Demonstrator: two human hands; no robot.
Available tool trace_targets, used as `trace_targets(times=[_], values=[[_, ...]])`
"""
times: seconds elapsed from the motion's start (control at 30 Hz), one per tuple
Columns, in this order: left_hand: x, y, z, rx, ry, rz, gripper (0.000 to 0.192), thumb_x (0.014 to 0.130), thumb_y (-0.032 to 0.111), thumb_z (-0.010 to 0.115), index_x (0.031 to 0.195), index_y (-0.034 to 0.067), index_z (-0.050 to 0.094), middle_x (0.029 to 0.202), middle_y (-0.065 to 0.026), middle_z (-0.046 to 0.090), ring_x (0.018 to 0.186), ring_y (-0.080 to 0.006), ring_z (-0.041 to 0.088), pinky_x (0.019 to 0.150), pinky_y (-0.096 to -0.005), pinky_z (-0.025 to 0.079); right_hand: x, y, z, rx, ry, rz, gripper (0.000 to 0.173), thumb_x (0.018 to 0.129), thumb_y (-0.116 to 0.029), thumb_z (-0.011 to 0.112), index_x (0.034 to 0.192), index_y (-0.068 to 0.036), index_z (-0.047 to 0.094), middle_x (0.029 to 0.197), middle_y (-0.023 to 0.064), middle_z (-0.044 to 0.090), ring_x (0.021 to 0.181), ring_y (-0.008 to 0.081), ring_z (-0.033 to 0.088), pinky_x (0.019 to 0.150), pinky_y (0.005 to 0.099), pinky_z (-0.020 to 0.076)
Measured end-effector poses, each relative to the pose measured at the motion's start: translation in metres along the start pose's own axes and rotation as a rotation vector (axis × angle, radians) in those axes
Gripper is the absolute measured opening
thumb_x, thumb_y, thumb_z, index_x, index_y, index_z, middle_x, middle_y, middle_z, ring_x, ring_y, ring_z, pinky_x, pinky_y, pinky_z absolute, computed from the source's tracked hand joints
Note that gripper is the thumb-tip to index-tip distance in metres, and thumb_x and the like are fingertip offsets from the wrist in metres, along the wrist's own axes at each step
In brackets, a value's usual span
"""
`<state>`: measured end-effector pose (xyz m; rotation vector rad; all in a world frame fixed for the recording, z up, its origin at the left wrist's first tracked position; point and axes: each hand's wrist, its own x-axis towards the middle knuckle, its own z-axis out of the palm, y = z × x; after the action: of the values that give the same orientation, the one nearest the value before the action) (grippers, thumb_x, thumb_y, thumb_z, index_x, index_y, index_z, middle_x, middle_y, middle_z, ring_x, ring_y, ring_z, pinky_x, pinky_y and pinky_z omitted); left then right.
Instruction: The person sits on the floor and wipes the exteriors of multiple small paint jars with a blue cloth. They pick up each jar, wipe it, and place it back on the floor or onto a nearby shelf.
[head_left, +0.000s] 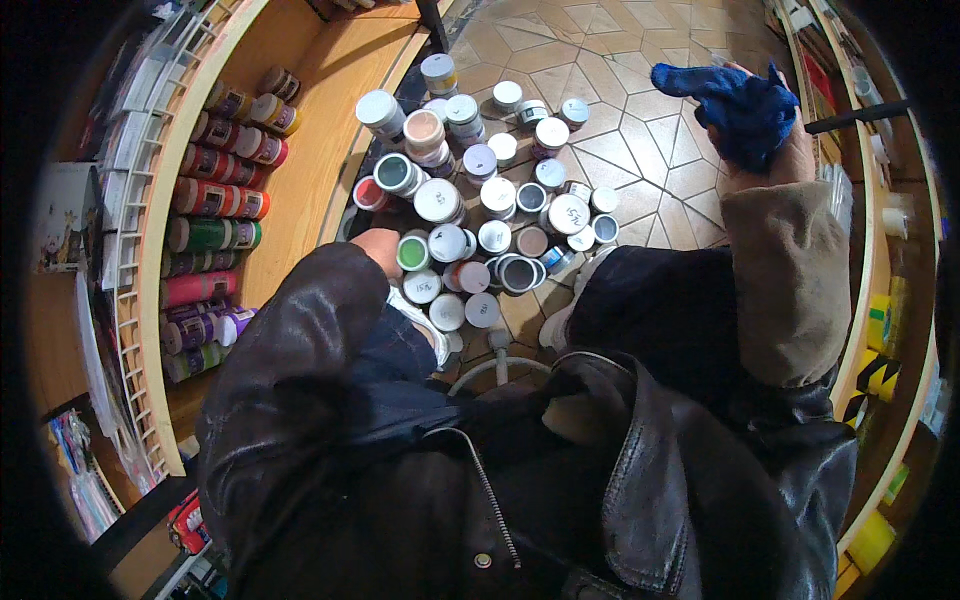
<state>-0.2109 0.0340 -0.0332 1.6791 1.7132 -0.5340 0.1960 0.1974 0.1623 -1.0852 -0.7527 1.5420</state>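
Note:
A blue cloth (750, 112) is bunched in my right hand (780, 150), held up at the upper right over the tiled floor. Low at the left, my left hand (380, 250) reaches down beside a jar with a green lid (413, 253); its fingers are hidden, so its grip cannot be seen. Many paint jars stand close together on the floor before me, some stacked. Among them are a white-lidded jar (437, 200), a jar with a dark grey-green lid (393, 172), a red-topped jar (370, 193) and a peach-topped jar (424, 129).
On the wooden shelf (322, 127) at the left, paint jars lie in rows by colour, with green jars (214, 234) below red ones. A wire rack (139, 247) holds packets outside it. Shelving with yellow items (879, 322) runs along the right. A stool ring (499, 364) is between my legs.

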Motion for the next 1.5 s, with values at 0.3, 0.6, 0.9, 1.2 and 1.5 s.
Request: trace_targets(times=[0.3, 0.6, 0.9, 1.2, 1.5], values=[[0.025, 0.137, -0.003, -0.361, 0.486, 0.436, 0.038, 0.075, 0.018, 0.076, 0.106, 0.002, 0.060, 0.105, -0.0195, 0.062, 0.091, -0.0336, 0.065, 0.077, -0.0417, 0.051, -0.008, -0.003, 0.006, 0.063, -0.089, 0.015, 0.055, 0.094, -0.051, 0.053, 0.122, -0.003, 0.059, 0.117, 0.0144, 0.064, 0.101, 0.0299, 0.066, 0.079, 0.0405, 0.0588], [0.121, 0.224, 0.037, -0.189, 0.481, 0.463, 0.090, 0.054, 0.006, 0.085, 0.134, 0.008, 0.044, 0.137, -0.0191, 0.042, 0.124, -0.0400, 0.043, 0.103, -0.0439, 0.040, -0.001, -0.004, -0.004, 0.063, -0.191, 0.086, 0.057, 0.094, -0.056, 0.051, 0.126, -0.009, 0.059, 0.122, 0.0110, 0.062, 0.105, 0.0274, 0.061, 0.080, 0.0359, 0.0561], [0.118, 0.183, 0.014, -0.990, 0.460, 0.394, 0.073, 0.064, 0.016, 0.088, 0.125, -0.001, 0.051, 0.116, -0.0145, 0.062, 0.104, -0.0261, 0.062, 0.087, -0.0344, 0.051, -0.008, -0.001, 0.009, 0.122, -0.062, 0.011, 0.054, 0.094, -0.050, 0.052, 0.118, -0.001, 0.059, 0.113, 0.0158, 0.065, 0.096, 0.0291, 0.068, 0.079, 0.0437, 0.0588], [0.000, 0.152, -0.065, -1.813, 0.337, 0.394, 0.054, 0.086, 0.019, 0.074, 0.128, -0.007, 0.052, 0.112, -0.0111, 0.064, 0.099, -0.0142, 0.063, 0.084, -0.0273, 0.051, -0.001, 0.057, 0.001, 0.387, 0.011, 0.324, 0.043, 0.098, -0.045, 0.048, 0.108, -0.005, 0.058, 0.104, 0.0174, 0.066, 0.099, 0.0337, 0.065, 0.086, 0.0467, 0.0549], [-0.028, 0.136, -0.078, -1.703, 0.409, 0.240, 0.044, 0.083, 0.030, 0.076, 0.107, -0.006, 0.066, 0.094, -0.0081, 0.068, 0.083, -0.0105, 0.063, 0.076, -0.0238, 0.050, -0.060, 0.157, 0.026, 0.218, 0.025, 0.763, 0.047, 0.099, -0.044, 0.042, 0.125, -0.007, 0.053, 0.118, 0.0128, 0.062, 0.109, 0.0292, 0.060, 0.099, 0.0480, 0.0462]])
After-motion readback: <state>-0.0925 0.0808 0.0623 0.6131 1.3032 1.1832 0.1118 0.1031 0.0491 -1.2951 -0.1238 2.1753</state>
